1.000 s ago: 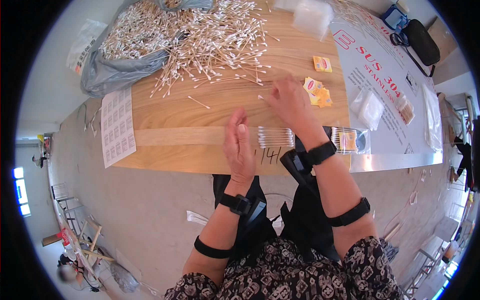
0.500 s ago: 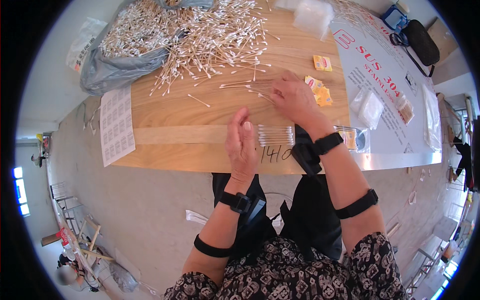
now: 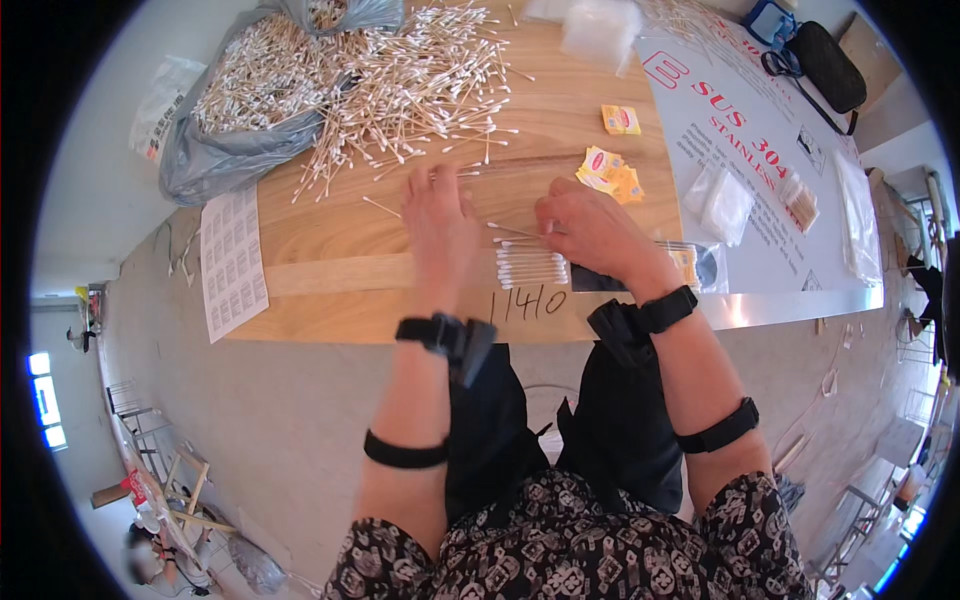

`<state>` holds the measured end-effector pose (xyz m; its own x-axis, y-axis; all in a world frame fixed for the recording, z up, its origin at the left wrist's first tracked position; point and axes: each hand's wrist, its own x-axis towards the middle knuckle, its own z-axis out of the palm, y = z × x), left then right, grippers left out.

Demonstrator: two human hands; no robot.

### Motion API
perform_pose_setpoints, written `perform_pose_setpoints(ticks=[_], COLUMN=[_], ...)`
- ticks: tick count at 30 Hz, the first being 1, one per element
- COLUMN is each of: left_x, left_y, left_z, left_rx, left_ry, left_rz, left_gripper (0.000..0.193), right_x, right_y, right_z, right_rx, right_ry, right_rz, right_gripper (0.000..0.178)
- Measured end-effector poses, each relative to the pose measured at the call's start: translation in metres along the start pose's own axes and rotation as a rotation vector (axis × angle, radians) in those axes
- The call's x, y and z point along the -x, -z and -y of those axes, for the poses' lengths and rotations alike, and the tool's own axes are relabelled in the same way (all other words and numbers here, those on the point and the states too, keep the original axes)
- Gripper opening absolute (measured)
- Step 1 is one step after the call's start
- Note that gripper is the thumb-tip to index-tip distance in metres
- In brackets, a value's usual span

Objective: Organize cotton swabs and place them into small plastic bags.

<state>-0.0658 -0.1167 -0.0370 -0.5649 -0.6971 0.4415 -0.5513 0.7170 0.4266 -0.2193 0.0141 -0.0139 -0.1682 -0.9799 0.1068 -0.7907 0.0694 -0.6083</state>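
Observation:
A short row of cotton swabs (image 3: 530, 268) lies side by side near the table's front edge. Just beyond it, my right hand (image 3: 600, 232) pinches a cotton swab (image 3: 510, 229), its white tip pointing left. My left hand (image 3: 440, 228), a little blurred, reaches over the wood with its fingers apart, beside a few stray swabs at the edge of the big heap of cotton swabs (image 3: 430, 85). Whether its fingertips touch one is hidden. A lone swab (image 3: 381, 207) rests left of that hand.
A grey plastic bag (image 3: 215, 165) spills the swabs at far left, above a printed sheet (image 3: 235, 260). Yellow cards (image 3: 610, 175) lie beyond my right hand. Clear plastic packets (image 3: 725, 210) and a black case (image 3: 828, 68) sit on the grey sheet at right.
My left hand has moved forward and left, toward the stray swabs. My right hand has come back toward the row, bringing a swab just beyond it.

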Motion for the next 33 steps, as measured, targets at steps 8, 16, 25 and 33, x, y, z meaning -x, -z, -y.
perform_pose_setpoints(ticks=[8, 16, 25, 33], left_x=[-0.014, 0.039, 0.050, 0.034], left_y=[-0.007, 0.018, 0.019, 0.025], left_z=[0.011, -0.040, -0.047, -0.040], left_rx=[0.051, 0.066, 0.910, 0.144], left_ry=[0.003, -0.136, 0.354, -0.291], left_rz=[0.141, 0.328, 0.058, 0.274], left_gripper=[0.011, 0.016, 0.032, 0.018], right_x=[0.017, 0.039, 0.050, 0.051], right_y=[-0.016, -0.025, -0.072, -0.066], right_z=[0.003, 0.008, 0.039, 0.036], right_rx=[-0.169, -0.432, -1.021, -0.944], right_ry=[0.037, -0.261, -0.311, -0.353], right_rz=[-0.155, -0.504, -0.818, -0.743], right_gripper=[0.005, 0.009, 0.034, 0.028])
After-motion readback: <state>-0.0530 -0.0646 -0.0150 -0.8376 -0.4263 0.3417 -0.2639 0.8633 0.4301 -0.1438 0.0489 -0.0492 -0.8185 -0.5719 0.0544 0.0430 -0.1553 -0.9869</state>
